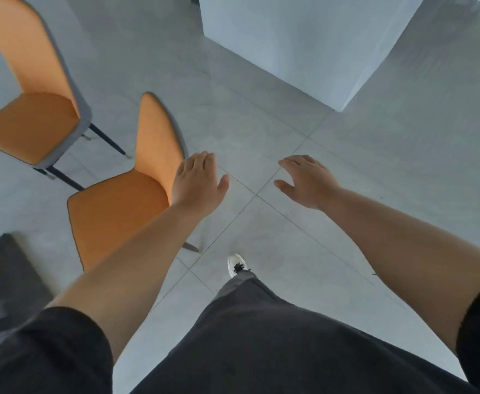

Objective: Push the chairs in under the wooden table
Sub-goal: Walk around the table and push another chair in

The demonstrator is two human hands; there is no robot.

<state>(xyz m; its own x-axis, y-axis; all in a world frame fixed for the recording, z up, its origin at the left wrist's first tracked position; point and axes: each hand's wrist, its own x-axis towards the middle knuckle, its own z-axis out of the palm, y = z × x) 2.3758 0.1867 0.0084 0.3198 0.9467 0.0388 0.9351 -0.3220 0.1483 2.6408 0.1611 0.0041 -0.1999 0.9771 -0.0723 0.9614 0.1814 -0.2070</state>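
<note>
the nearer orange chair (119,206) stands on the floor just left of the left hand (197,183), whose grip is spread and seems to rest on the backrest's edge, while the right hand (307,182), equally spread and empty, hangs well apart.

Two chairs, the near chair (119,211) and the far chair (31,120), have orange seats and backs with grey outer shells and dark legs, the floor (375,172) is pale grey tile with thin dark seams, the block (304,38) looks whitish-grey, and the shoe (235,264) is white.
</note>
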